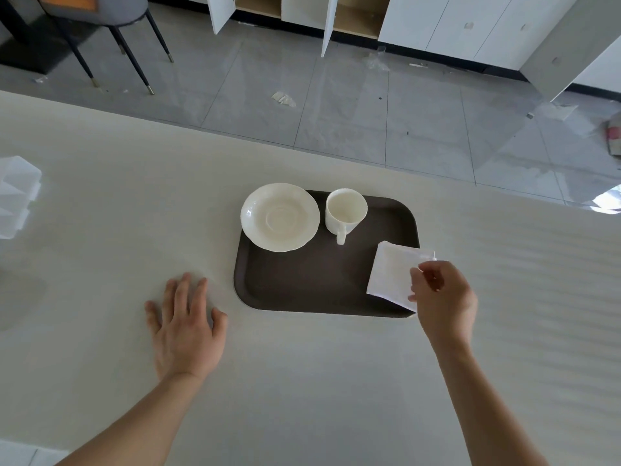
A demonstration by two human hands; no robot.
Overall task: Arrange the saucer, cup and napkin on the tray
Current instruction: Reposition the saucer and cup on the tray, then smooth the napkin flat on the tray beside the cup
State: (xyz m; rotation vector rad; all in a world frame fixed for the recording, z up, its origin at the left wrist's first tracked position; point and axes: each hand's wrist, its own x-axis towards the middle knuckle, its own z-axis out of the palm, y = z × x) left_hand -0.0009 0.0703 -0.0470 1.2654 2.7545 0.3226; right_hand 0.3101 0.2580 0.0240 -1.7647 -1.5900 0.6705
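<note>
A dark brown tray [312, 284] lies on the pale table. A cream saucer [280, 217] sits on its far left corner, overhanging the rim. Beside it, at the tray's far middle, a cream cup [345, 210] stands upright with its handle towards me. A folded white napkin [393, 270] lies over the tray's right side, and my right hand [443, 297] pinches its near right edge. My left hand [186, 326] rests flat on the table, fingers spread, left of the tray and holding nothing.
A clear plastic container [18, 193] stands at the table's left edge. The table's far edge [302, 149] runs just behind the tray, with tiled floor, a chair [111, 25] and open white cabinets [302, 11] beyond.
</note>
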